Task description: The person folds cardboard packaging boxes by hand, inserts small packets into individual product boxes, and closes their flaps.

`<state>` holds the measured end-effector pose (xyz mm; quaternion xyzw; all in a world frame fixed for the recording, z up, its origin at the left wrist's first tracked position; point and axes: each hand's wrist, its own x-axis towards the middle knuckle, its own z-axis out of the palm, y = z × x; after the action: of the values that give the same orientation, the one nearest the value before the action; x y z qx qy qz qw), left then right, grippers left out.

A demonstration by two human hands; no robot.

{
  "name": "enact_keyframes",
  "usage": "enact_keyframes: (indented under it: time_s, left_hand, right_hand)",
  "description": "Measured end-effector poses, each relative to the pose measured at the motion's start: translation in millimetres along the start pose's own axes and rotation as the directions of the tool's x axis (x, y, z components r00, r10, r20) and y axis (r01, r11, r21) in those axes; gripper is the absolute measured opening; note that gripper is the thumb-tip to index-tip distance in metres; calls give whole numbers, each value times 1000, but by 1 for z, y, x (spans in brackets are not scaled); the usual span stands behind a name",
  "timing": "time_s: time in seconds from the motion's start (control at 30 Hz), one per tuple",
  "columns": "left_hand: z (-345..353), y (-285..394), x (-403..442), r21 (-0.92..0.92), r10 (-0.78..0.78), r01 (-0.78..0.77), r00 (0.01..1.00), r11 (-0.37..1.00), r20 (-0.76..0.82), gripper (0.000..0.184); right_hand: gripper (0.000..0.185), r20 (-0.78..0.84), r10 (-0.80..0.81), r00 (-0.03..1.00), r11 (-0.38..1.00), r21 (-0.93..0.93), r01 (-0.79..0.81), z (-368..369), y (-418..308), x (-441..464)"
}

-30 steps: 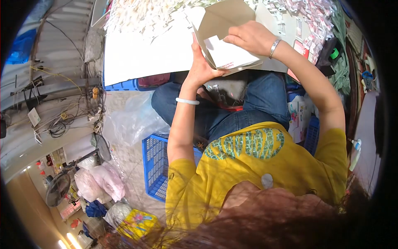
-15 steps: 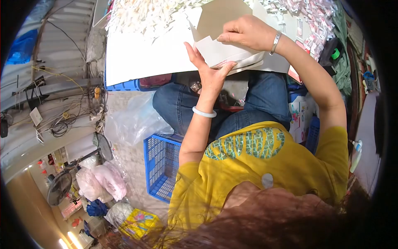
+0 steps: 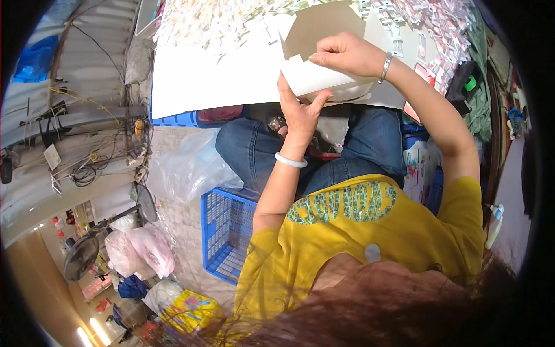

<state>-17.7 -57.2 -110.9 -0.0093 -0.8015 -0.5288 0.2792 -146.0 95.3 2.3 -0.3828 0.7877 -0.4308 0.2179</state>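
Note:
A white cardboard box (image 3: 326,81) with raised flaps lies at the table's near edge, its brownish-grey inside facing up. My left hand (image 3: 299,110), with a pale bangle on the wrist, grips the box's near left side, fingers along the panel and thumb on the near edge. Over the box's near panel is my right hand (image 3: 350,56), a silver bracelet at its wrist. Its fingers are curled and its thumb pinches at the panel's upper edge. Beyond the box, many small white packets (image 3: 214,23) are heaped on the white tabletop (image 3: 202,81).
Pink-and-white packets (image 3: 439,23) are piled at the far right. A blue plastic crate (image 3: 228,231) stands on the floor to my left, near a clear plastic bag (image 3: 191,162). Cables (image 3: 87,173) hang along the left wall; a fan (image 3: 82,257) stands below them.
My left hand has gone from spread fingers to a closer hold on the box's side. The near panel is tilted differently, and my right hand stays at its edge. The view has shifted slightly.

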Motion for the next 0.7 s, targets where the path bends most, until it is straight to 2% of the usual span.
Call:
enact_keyframes:
  time_s: [0.07, 0.17, 0.27, 0.37, 0.47, 0.5, 0.57, 0.6, 0.67, 0.7]
  left_hand:
    - [0, 5, 1, -39, 28, -28, 1000, 999, -14, 105]
    - [-7, 22, 19, -342, -88, 78, 996, 936, -16, 100]
    - [-25, 21, 48, -426, -167, 154, 986, 892, 6, 84]
    - [-32, 45, 80, -175, -171, 177, 984, 969, 47, 62]
    - [-34, 40, 91, -221, -222, 231, 973, 948, 64, 43]
    - [-31, 40, 92, -206, -194, 184, 981, 961, -30, 36]
    - [-36, 39, 91, -169, -214, 202, 975, 965, -53, 37]
    - [-38, 39, 88, -152, -224, 212, 973, 965, -63, 37]
    - [-37, 39, 84, -42, -90, 89, 996, 995, -18, 38]
    - [-34, 39, 81, -2, -2, 2, 1000, 1000, 15, 39]
  right_hand:
    - [39, -36, -26, 999, 999, -27, 25, 2, 1, -2]
    - [37, -27, -63, 998, 996, -71, 61, 0, 0, -4]
    - [37, -20, -83, 996, 992, -93, 81, 0, 0, -6]
    - [37, -36, -110, 993, 985, -135, 105, 3, -2, -6]
    - [38, -111, -141, 984, 988, -75, 133, 5, 5, -2]
    - [38, -125, -115, 985, 990, -95, 104, 4, 6, -2]
    - [39, -161, -59, 985, 990, -133, 38, 1, 7, -4]
    - [37, -127, -19, 992, 986, -166, -2, -1, 7, -5]
    - [38, -59, 65, 996, 969, -233, -77, -5, 4, -2]
    - [38, -78, 34, 996, 954, -294, -56, -4, 6, -1]
